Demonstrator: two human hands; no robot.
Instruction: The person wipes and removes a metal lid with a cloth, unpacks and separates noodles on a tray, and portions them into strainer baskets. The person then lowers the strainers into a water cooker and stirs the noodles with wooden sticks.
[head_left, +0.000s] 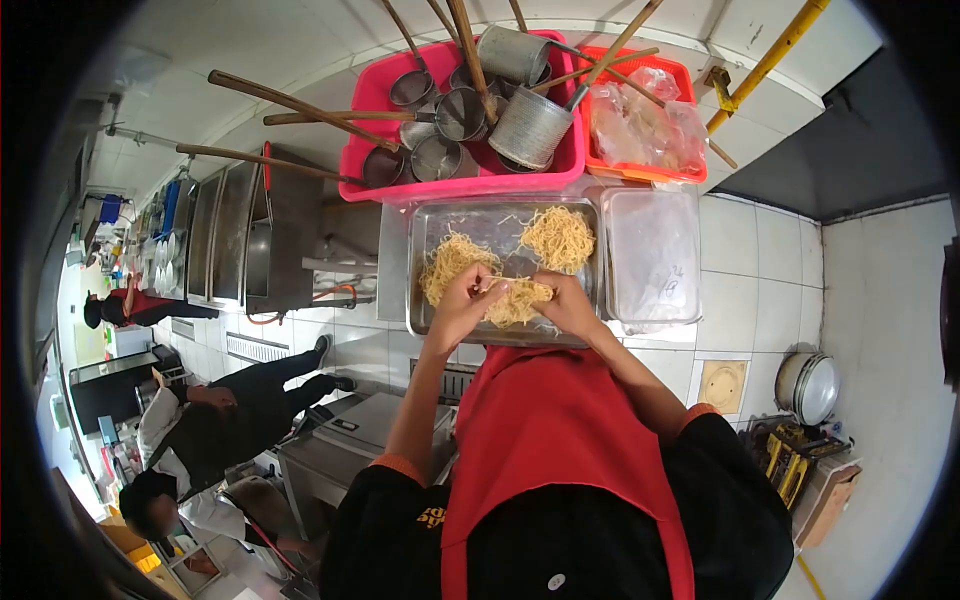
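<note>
Over the front of a metal tray [418,225], my left hand [463,302] and my right hand [567,303] pinch a bunch of yellow noodles [514,304] between them. Some strands stretch from one hand to the other. Just beyond my left hand lies a pile of noodles [452,258] in the tray. A rounder noodle heap [558,239] sits at the tray's far right, behind my right hand. Fingers of both hands are closed, and the noodles partly cover the fingertips.
Behind the tray stands a pink bin [360,100] of long-handled metal strainers [532,128]. Beside it, an orange basket [640,170] holds plastic bags [650,120]. A lidded container [652,255] adjoins the tray on the right. Another person [230,420] is at the left.
</note>
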